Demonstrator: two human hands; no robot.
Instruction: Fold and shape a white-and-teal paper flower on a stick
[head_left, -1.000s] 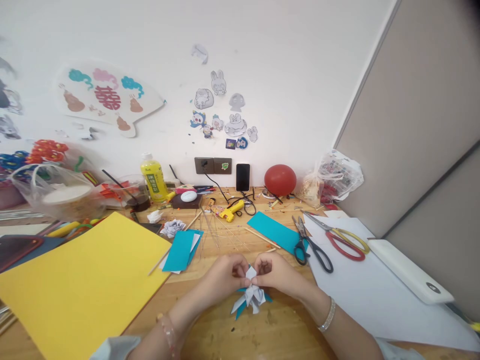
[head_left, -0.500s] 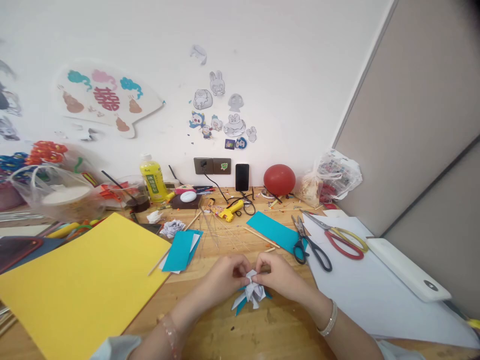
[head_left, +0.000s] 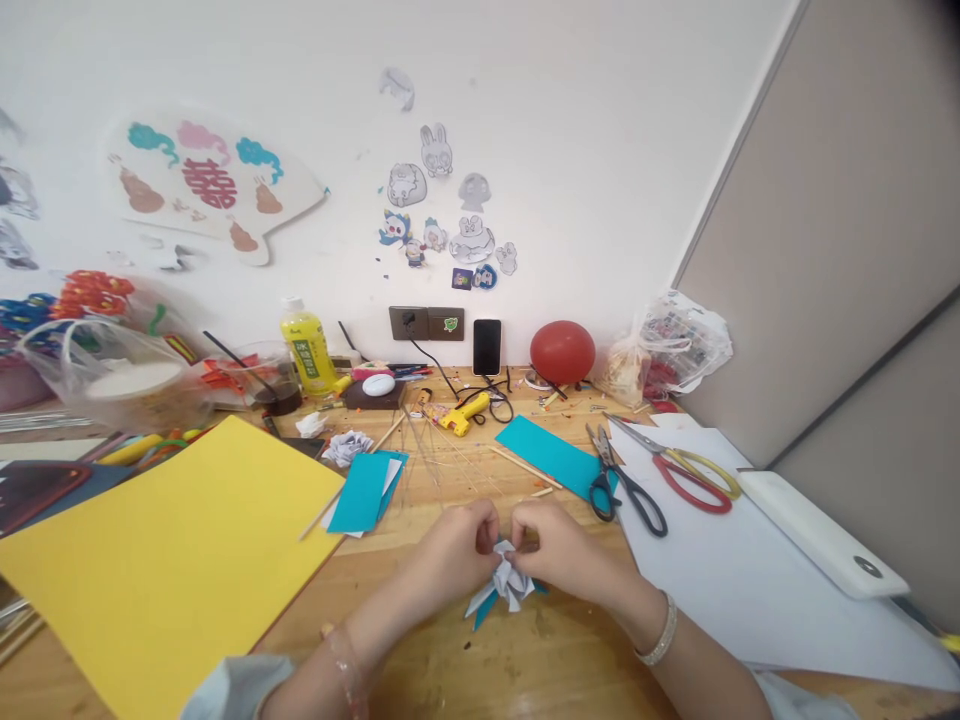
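Pinches paper flower [head_left: 513, 588] at its far side, clamped by fingertips of left hand [head_left: 459, 545] and right hand [head_left: 561, 548]; holds it toward near edge of tabletop [head_left: 427, 665], right of yellow sheet [head_left: 180, 560].

left sleeve [head_left: 236, 685]: pale blue-grey, loose, wrinkled
right sleeve [head_left: 802, 697]: same pale blue-grey
left bracelet [head_left: 343, 660]: pinkish strand, looks beaded
right bracelet [head_left: 660, 630]: silvery flat band, sparkly

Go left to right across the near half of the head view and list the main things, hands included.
Yellow sheet, teal paper, left hand, white-and-teal paper piece, right hand, black-handled scissors, red-and-yellow-handled scissors, long white device.
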